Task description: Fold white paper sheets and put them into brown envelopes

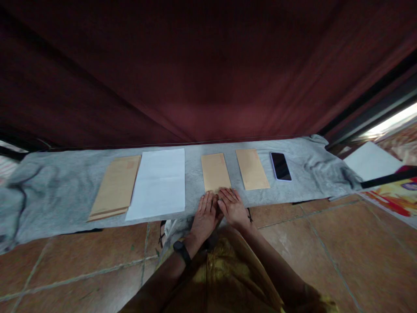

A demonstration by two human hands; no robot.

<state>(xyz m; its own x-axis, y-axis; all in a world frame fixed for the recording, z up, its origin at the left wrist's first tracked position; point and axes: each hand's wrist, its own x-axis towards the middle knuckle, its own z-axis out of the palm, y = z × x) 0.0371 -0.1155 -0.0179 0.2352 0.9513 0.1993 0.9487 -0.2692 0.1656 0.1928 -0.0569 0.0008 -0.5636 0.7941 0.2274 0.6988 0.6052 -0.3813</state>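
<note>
A brown paper envelope (215, 169) lies in front of me on a grey cloth, its near end under my fingers. My left hand (205, 211) rests flat on that end with its fingers stretched out. Close beside it, my right hand (233, 208) also lies on the near edge, fingers extended and flat. Another brown envelope (253, 169) is just to the right, apart from my hands. To the left are white paper sheets (158, 184) and a stack of brown envelopes (115, 187). Part of the near end of the middle envelope is hidden by my hands.
The grey cloth (78, 174) covers a long narrow surface. A phone (280, 166) lies at the right. Behind hangs a dark red curtain (208, 87). White paper (373, 161) and a colourful printed sheet (394, 198) are at far right. Tiled floor (293, 243) shows below.
</note>
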